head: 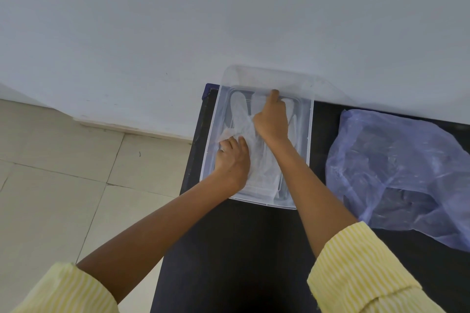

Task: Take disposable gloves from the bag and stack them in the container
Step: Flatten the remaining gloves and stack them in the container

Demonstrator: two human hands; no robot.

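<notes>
A clear plastic container (pixel 304 150) stands on the black table (pixel 244 249) against the wall. Thin translucent disposable gloves (pixel 241 117) lie flat inside it. Both hands are down in the container. My left hand (pixel 232 160) presses with straight fingers on the glove's cuff end at the left. My right hand (pixel 270 122) lies over the glove's finger end, one finger stretched toward the far wall of the container; its other fingers are hidden under the hand. A bluish translucent plastic bag (pixel 401 175) lies crumpled on the table to the right, apart from both hands.
A white wall (pixel 229 20) rises directly behind the table. Beige floor tiles (pixel 63 173) lie to the left of the table's left edge. Bare black tabletop shows in front of the container.
</notes>
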